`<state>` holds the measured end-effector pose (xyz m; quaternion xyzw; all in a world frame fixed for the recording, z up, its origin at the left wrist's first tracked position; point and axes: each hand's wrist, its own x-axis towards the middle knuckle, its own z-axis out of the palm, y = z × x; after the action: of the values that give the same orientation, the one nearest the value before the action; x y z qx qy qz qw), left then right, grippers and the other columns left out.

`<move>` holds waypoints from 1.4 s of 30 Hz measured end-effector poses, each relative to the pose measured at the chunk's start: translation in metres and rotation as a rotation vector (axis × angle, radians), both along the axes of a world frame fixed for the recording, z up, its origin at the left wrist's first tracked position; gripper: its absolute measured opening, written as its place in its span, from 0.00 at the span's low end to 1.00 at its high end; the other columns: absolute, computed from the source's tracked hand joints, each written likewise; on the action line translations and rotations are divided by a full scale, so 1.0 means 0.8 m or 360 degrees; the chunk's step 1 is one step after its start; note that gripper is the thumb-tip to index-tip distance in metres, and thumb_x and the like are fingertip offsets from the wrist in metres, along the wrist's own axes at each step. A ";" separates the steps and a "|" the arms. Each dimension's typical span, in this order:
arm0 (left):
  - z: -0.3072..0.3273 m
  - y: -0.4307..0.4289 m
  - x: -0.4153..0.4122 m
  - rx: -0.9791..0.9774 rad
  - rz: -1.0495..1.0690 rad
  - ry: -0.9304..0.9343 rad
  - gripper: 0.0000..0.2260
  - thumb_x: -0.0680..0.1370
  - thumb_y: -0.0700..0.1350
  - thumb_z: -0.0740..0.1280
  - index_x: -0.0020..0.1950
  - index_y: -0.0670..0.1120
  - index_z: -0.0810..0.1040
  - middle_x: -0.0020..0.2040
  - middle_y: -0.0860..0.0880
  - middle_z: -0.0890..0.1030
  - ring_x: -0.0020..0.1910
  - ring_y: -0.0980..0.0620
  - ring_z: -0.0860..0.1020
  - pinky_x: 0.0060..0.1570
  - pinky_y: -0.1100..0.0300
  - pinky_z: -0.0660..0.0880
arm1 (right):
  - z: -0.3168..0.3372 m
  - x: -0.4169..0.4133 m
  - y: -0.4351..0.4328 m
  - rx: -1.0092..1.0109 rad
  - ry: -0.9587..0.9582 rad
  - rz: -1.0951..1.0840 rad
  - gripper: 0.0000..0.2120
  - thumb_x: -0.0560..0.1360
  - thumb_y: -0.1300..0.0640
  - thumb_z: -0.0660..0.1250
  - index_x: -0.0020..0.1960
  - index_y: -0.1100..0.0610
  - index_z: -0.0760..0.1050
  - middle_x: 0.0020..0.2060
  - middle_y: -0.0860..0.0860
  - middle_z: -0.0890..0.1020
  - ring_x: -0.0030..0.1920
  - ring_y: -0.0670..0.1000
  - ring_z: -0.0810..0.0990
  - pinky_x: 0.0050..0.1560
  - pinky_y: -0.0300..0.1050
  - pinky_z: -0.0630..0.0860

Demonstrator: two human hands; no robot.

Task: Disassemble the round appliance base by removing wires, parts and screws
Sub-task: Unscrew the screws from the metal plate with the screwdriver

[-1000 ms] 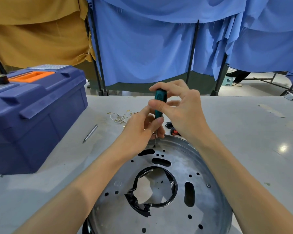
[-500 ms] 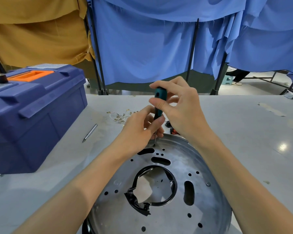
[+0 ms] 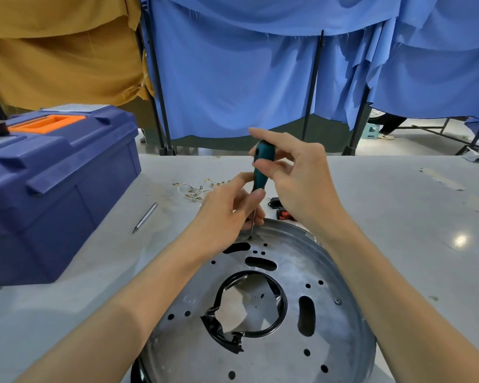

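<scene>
Working the screw at the far side of the round metal base is, I judge, the step in hand. My right hand pinches the teal handle of the screwdriver between thumb and curled fingers, with the index finger lifted clear. My left hand pinches the thin shaft low down, just above the base, to steady it. The tip sits in the screw head, just beyond the base's far slot.

To do this well I would hold the shaft upright over the base and press straight down, so the tip does not ride out of the head. The left fingers should be loose enough for the shaft to spin. Once the thread frees, I would catch the screw before it drops through one of the base's holes.

A second screw shows near the base's right rim. Loose wires lie beyond the base to its far left, black-and-red parts sit just past its far rim, and a blue toolbox stands to its left.
</scene>
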<state>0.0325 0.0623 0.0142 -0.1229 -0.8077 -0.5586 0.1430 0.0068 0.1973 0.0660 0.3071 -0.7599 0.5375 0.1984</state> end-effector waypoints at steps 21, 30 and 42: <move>0.000 -0.001 -0.001 0.0041 0.0056 0.0036 0.03 0.78 0.48 0.67 0.51 0.50 0.77 0.35 0.46 0.83 0.37 0.47 0.84 0.44 0.45 0.82 | -0.004 0.004 -0.008 0.0006 -0.0037 0.0150 0.12 0.73 0.58 0.72 0.56 0.50 0.80 0.49 0.50 0.78 0.49 0.46 0.77 0.57 0.43 0.76; -0.002 0.003 0.002 0.0024 0.0044 0.0009 0.06 0.81 0.50 0.62 0.53 0.51 0.76 0.37 0.45 0.83 0.38 0.49 0.84 0.44 0.48 0.83 | -0.002 0.001 -0.003 -0.0020 -0.0069 0.0181 0.17 0.77 0.69 0.62 0.62 0.55 0.78 0.47 0.52 0.82 0.45 0.47 0.82 0.52 0.40 0.79; -0.003 0.003 0.000 0.0019 0.0044 0.0013 0.04 0.82 0.49 0.61 0.53 0.54 0.75 0.37 0.44 0.83 0.39 0.48 0.84 0.43 0.50 0.83 | -0.003 -0.001 0.001 0.0019 -0.0043 0.0070 0.21 0.74 0.72 0.64 0.63 0.54 0.77 0.46 0.53 0.82 0.45 0.50 0.81 0.54 0.49 0.79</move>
<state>0.0328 0.0648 0.0117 -0.1130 -0.8055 -0.5608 0.1547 0.0063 0.1979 0.0636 0.3177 -0.7588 0.5412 0.1745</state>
